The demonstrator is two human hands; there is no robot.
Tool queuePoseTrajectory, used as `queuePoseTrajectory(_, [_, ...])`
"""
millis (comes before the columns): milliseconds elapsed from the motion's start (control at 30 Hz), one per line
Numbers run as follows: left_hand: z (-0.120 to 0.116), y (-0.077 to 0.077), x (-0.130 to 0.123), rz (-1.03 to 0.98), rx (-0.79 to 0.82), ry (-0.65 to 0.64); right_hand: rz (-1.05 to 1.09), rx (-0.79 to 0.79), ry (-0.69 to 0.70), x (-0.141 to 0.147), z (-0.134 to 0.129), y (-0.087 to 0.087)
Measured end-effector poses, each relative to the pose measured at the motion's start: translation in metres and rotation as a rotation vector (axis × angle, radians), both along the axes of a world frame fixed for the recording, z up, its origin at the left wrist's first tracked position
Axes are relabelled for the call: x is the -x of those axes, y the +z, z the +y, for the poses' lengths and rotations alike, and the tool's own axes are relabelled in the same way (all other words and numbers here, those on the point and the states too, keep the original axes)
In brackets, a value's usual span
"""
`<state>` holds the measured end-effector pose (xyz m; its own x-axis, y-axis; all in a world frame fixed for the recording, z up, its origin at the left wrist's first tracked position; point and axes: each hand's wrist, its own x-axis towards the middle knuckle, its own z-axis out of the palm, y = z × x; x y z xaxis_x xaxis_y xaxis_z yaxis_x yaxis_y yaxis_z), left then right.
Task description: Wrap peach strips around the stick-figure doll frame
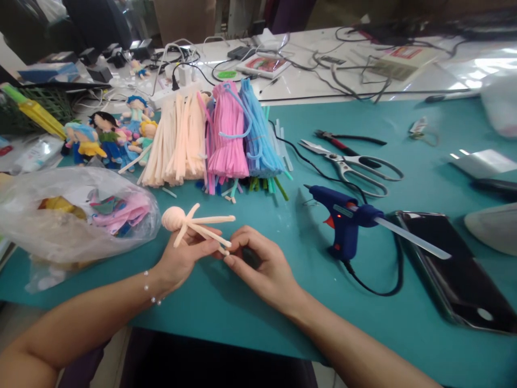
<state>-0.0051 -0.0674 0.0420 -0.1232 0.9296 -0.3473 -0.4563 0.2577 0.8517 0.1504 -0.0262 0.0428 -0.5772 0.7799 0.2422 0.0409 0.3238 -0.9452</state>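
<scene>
A peach pipe-cleaner doll (174, 218), with a round coiled head, two short arms and two long legs, lies across the fingers of my left hand (188, 256). That hand is closed on it, thumb on top, and the head points left. A short peach pipe-cleaner end (223, 251) sticks out below the legs; whether it belongs to the doll I cannot tell. The fingertips of my right hand (258, 264) pinch this end, close beside the left fingertips. Just beyond lie bundles of peach pipe cleaners (177, 143), pink pipe cleaners (228, 134) and blue pipe cleaners (260, 134).
On the green mat, right, are a blue glue gun (343, 215) with a glue stick and a lit red light, scissors (351, 164), pliers (343, 144) and a phone (456, 269). At left are a plastic bag (81, 215) and several finished dolls (107, 134). Cables (343, 70) cross behind.
</scene>
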Motion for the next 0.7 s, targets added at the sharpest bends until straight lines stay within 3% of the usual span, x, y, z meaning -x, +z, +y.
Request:
queuePoseTrajectory(267, [-0.0011,-0.0025,0.0023,-0.009,0.026,-0.06,0.015,-0.038,0.025,0.0,0.0006,-0.0009])
queuePoseTrajectory(500, [-0.0013,-0.0031,0.0025,-0.002,0.018,-0.089,0.044,-0.192,0.062,-0.0006,0.0002,-0.0053])
queuePoseTrajectory(700, [-0.0017,-0.0005,0.0033,-0.016,0.019,-0.093,0.067,-0.308,0.008,0.0001,-0.0013,-0.0072])
